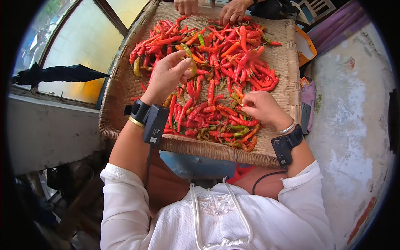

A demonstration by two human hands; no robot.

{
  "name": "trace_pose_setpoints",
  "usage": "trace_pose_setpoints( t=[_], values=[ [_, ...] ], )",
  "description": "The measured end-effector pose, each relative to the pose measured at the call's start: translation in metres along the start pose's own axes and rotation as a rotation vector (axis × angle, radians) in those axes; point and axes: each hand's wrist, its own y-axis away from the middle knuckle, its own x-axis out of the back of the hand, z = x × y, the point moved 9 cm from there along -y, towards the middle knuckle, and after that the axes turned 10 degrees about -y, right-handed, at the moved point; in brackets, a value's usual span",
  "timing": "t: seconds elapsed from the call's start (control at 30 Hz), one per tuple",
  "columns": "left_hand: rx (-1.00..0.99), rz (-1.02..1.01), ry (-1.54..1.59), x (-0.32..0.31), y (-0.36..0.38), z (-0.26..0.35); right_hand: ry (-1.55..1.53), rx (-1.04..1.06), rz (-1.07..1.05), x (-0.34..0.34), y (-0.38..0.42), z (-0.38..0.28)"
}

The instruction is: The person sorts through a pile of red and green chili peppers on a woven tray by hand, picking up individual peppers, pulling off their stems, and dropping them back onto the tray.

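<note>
My left hand (173, 71) is raised over the left part of the woven tray (280, 137), its fingers closed on a curved yellow-green pepper (189, 60). Red peppers (204, 110) lie heaped across the tray, with some orange and greenish ones among them. At the right side of the lower heap, my right hand (260, 106) has its thumb and fingers pinched together against the peppers. Whatever it grips, if anything, is hidden or too small to name.
A co-worker's two hands (234, 11) are at the tray's far edge. To the left, a folded dark umbrella (71, 74) rests by the window. A phone (306, 113) on pink cloth and an orange-edged box (305, 46) are right of the tray.
</note>
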Motion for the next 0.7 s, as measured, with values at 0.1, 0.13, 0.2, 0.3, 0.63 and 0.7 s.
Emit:
trace_pose_setpoints(
  t=[0.1,0.13,0.2,0.3,0.63,0.7],
  values=[
    [0.015,-0.075,0.063,-0.019,0.007,0.002,-0.464,-0.133,0.116,0.013,-0.003,0.004],
    [0.018,-0.136,0.048,-0.029,0.009,-0.001,-0.705,-0.239,0.136,0.011,-0.004,0.01],
    [-0.032,-0.367,-0.114,-0.064,0.024,-0.002,-0.863,-0.244,0.121,0.006,-0.006,0.002],
    [-0.083,-0.623,-0.139,-0.107,0.055,-0.007,-1.235,-0.348,0.017,-0.022,-0.004,-0.001],
    [0.084,-0.646,-0.238,-0.089,0.037,-0.018,-1.421,-0.386,0.162,-0.02,-0.005,0.013],
    [0.088,-0.363,0.039,-0.058,0.015,-0.008,-1.381,-0.407,0.172,-0.018,-0.004,0.02]
  ],
)
